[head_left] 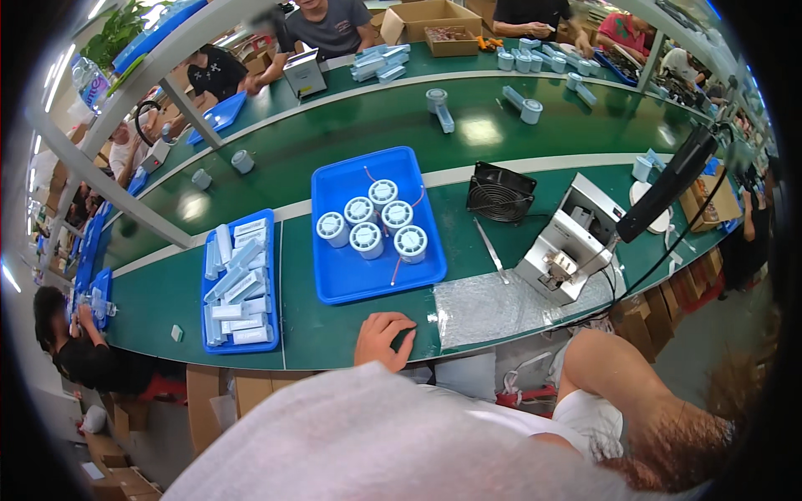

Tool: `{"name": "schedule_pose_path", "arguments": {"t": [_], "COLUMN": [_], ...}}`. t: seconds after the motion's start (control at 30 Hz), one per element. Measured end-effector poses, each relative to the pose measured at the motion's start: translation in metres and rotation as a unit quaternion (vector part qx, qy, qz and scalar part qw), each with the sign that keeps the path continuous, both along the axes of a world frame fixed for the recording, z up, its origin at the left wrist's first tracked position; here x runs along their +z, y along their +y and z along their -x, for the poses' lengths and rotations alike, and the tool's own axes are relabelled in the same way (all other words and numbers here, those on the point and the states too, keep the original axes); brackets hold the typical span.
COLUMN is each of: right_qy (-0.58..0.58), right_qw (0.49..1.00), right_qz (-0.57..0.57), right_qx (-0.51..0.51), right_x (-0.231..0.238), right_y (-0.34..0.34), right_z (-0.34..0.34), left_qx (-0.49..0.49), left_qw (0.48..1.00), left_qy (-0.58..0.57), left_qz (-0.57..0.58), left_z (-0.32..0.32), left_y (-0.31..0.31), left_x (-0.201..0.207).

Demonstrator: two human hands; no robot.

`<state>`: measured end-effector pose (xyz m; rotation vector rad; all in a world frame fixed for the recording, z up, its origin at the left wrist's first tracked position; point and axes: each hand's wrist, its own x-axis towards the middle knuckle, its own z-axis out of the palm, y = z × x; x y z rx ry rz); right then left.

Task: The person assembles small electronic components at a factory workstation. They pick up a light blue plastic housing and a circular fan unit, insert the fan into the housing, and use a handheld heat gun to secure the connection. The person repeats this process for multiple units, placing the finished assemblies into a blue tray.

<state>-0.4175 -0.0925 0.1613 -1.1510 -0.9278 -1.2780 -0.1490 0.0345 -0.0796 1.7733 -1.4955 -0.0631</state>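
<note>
Pale grey cloth garment (334, 442) lies nearest the camera, just below my left hand (384, 341). Grip state: fingers loosely curled, thumb apart, nothing visibly held; my right hand is not visible. Hazards, left to right: light-blue elongated plastic pieces (242, 284), heaped left of my grip, could slide if their blue rectangular plastic tray (242, 349) were bumped. Ahead of my grip, thin red wires (396, 271) could snag if the white round slotted plastic units (359, 209) were lifted carelessly from their larger blue plastic tray (334, 280). Right of my grip, slim silver metal tweezers (490, 250) could be knocked by a low reach. Counts, same order: one smaller tray, pieces overlapping, uncountable; one larger tray, six units; one tweezers; one square black fan (501, 192); one silver metal benchtop machine (576, 242).
</note>
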Motion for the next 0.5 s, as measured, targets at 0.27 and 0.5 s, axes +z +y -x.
{"name": "schedule_pose_path", "arguments": {"t": [0.27,0.5], "right_qy": [-0.015,-0.022], "right_qw": [0.999,0.997], "right_qz": [-0.018,-0.019], "right_qx": [0.026,0.067], "right_x": [-0.005,-0.011], "right_y": [-0.004,-0.010], "right_z": [-0.009,-0.022], "left_qx": [-0.013,-0.014], "left_qw": [1.000,1.000], "left_qy": [0.003,0.016], "left_qz": [0.004,0.001], "left_z": [-0.002,-0.005], "left_y": [0.000,0.001], "left_x": [0.004,0.007]}}
